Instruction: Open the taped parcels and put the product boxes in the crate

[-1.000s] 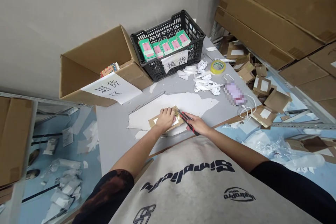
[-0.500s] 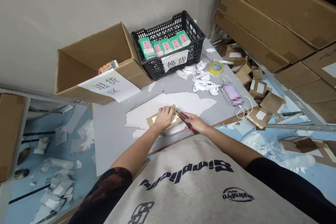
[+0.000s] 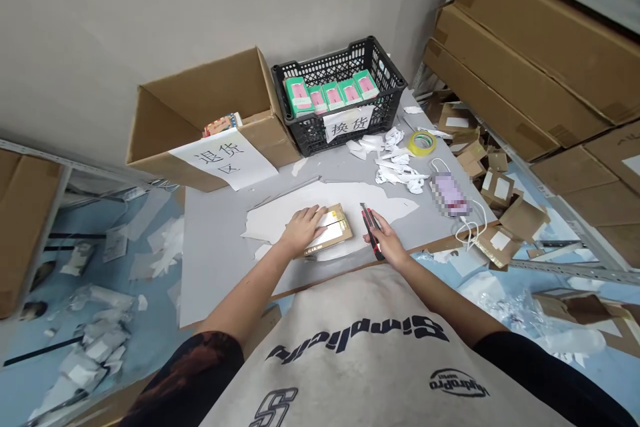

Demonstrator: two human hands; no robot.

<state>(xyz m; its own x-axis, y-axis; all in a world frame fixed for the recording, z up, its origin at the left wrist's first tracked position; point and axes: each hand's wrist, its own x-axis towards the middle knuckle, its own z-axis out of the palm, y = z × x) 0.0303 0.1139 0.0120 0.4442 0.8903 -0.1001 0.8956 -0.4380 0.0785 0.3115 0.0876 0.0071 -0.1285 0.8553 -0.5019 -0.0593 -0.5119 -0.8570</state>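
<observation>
A small flat cardboard box [image 3: 336, 232] with a white label and shiny tape lies on the torn white sheet [image 3: 273, 213] on the grey table. My left hand [image 3: 301, 228] is closed over the box's left end, hiding that part. To the right of the box, my right hand [image 3: 388, 243] grips a red and black utility knife [image 3: 371, 227]. The knife points away from me, its tip apart from the box.
Behind stand an open carton [image 3: 190, 177] with a paper sign and a black crate [image 3: 320, 137] of green-and-pink boxes. Crumpled paper [image 3: 400, 170], yellow tape [image 3: 423, 143] and a phone [image 3: 449, 193] with a cable lie to the right. Cardboard boxes litter the floor [image 3: 500, 240].
My right hand has drawn the knife away from the box to the right. The box is turned and tilted somewhat under my left hand. The camera view has shifted slightly.
</observation>
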